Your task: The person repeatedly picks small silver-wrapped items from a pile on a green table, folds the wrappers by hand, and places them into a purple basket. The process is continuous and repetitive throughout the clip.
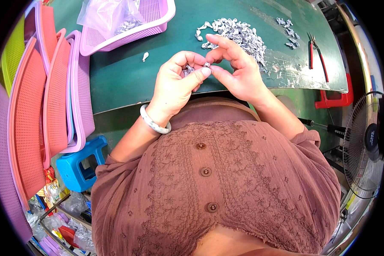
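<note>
Just above the table's near edge, my two hands meet at the fingertips. My left hand [179, 81], with a pale bangle [154, 121] at the wrist, is closed around a few small grey pieces [187, 71]. Its thumb and index finger pinch one small silvery-grey piece [206, 65] at its end. The thumb and index finger of my right hand [239, 68] close on the same piece from the other side, while its other fingers are raised. Beyond my right hand lies a pile of shiny grey, teardrop-like pieces [243, 36]; their exact kind is too small to tell.
A lilac basket [132, 40] with a clear plastic bag [106, 17] stands at the far left. One pale piece [145, 56] lies near it. Red-handled pliers [318, 57] and several grey pieces [289, 33] lie right. Stacked baskets [27, 123], a blue stool [79, 168] and a fan [362, 141] flank me.
</note>
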The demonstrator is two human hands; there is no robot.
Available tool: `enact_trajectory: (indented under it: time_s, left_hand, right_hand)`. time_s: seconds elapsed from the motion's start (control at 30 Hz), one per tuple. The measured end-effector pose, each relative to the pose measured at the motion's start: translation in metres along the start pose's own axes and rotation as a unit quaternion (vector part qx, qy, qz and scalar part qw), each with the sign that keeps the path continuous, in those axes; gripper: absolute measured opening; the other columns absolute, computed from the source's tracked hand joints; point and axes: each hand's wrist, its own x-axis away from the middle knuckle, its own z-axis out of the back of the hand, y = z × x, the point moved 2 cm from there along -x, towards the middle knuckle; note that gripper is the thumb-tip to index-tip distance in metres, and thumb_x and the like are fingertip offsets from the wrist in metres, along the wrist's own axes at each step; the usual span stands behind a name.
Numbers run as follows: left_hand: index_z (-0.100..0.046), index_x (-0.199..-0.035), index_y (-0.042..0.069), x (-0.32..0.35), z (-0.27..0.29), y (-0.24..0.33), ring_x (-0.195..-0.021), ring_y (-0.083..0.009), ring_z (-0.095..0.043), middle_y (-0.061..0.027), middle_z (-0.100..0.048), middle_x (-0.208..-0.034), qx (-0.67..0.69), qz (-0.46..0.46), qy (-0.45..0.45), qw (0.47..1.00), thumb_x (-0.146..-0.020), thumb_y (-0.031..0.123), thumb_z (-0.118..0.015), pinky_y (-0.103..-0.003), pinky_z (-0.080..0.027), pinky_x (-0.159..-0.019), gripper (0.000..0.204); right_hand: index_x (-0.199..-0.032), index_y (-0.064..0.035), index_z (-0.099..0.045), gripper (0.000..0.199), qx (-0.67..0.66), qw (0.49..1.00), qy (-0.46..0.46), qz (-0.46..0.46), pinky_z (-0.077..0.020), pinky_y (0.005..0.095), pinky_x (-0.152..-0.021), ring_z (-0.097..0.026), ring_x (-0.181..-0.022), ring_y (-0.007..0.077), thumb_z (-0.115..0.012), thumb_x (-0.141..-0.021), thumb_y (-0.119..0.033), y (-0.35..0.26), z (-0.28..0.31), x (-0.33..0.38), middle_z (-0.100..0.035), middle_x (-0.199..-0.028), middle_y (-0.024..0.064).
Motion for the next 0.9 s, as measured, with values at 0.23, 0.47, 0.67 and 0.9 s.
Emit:
enact_trajectory:
  time_s: [0.23, 0.47, 0.67, 0.9]
  left_hand:
    - [-0.056, -0.087, 0.003, 0.000, 0.001, 0.000, -0.059, -0.0010, -0.043, 0.0034, -0.053, -0.075, -0.125, -0.063, 0.014, 0.990, -0.079, 0.001, -0.063, -0.015, -0.034, -0.050, 0.011]
    - [-0.056, -0.087, 0.003, 0.000, 0.004, -0.006, -0.063, -0.0014, -0.044, 0.0038, -0.053, -0.076, -0.205, -0.174, 0.004, 0.963, -0.079, 0.000, -0.062, -0.017, -0.035, -0.052, 0.010]
    - [-0.052, -0.082, 0.007, -0.002, 0.022, -0.004, -0.063, -0.0067, -0.046, -0.0017, -0.053, -0.080, 0.112, 0.036, 0.046, 0.992, -0.081, 0.007, -0.057, -0.019, -0.036, -0.052, 0.005]
    - [-0.052, -0.087, 0.004, -0.003, 0.036, -0.002, -0.070, -0.0161, -0.054, -0.0087, -0.056, -0.084, 0.257, 0.065, 0.030, 0.964, -0.082, 0.005, -0.048, -0.025, -0.043, -0.056, 0.007]
  right_hand:
    - [-0.123, -0.0074, -0.045, 0.054, 0.004, 1.000, -0.010, -0.002, -0.0432, 0.0304, -0.085, -0.059, -0.083, 0.0153, -0.059, -0.073, 0.005, 0.001, 0.000, 0.001, -0.062, -0.082, 0.0053]
    - [-0.122, -0.0071, -0.046, 0.053, 0.039, 0.999, -0.003, 0.017, -0.0440, 0.0303, -0.084, -0.059, -0.085, 0.0178, -0.060, -0.072, 0.004, -0.003, 0.000, 0.001, -0.062, -0.083, 0.0059]
    - [-0.117, -0.0062, -0.049, 0.047, 0.128, 0.992, -0.007, 0.003, -0.0458, 0.0319, -0.074, -0.057, -0.080, 0.0225, -0.060, -0.072, 0.002, 0.006, 0.000, -0.003, -0.061, -0.083, 0.0069]
    - [-0.112, -0.0072, -0.053, 0.041, 0.255, 0.960, -0.089, 0.074, -0.0425, 0.0358, -0.073, -0.053, -0.082, 0.0239, -0.058, -0.072, 0.000, 0.009, -0.009, -0.009, -0.061, -0.084, 0.0071]
